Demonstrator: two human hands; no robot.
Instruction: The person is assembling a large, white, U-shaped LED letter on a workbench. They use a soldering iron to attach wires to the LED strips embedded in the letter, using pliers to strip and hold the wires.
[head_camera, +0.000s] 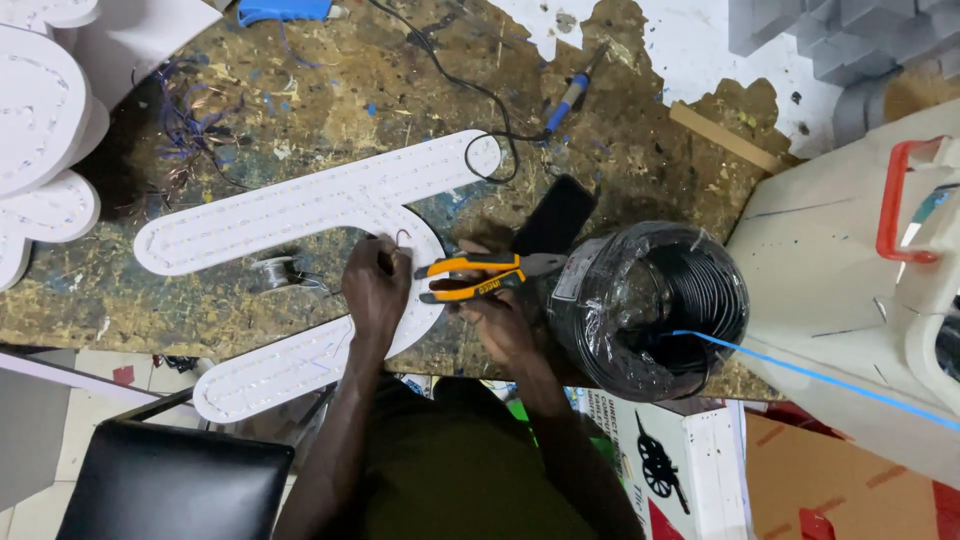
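Left hand (378, 285) is curled, fingertips pinching a thin wire (400, 238) whose small loop sticks up just past the knuckles; the hand rests on the bend of the white U-shaped sign letter (300, 210). Right hand (497, 318) is wrapped around orange-and-black pliers (487, 276), grips squeezed nearly together. The pliers lie roughly crosswise between the hands, long axis left-right, handle ends toward the left hand, nose pointing away from it toward the black wire coil (650, 308). Can't tell whether the nose is gripping anything.

The letter's two arms run out from under the left hand, one up and across beyond the fingertips, one back toward the person; both are lined with rows of small dots, likely LEDs. A solder spool (272, 270) sits just outside the left hand, between the arms.

The shrink-wrapped coil is touching or just beside the right hand on its outer side, with a blue strand (800, 372) running off it. A dark phone (555, 213) lies just beyond the pliers, and a blue-handled soldering iron (570, 95) lies further out with its black cord looping back.

The worn, paint-flecked workbench (330, 110) has other white letter shapes (40, 130) well off to the left. A black chair seat (170, 480) is at the near left.
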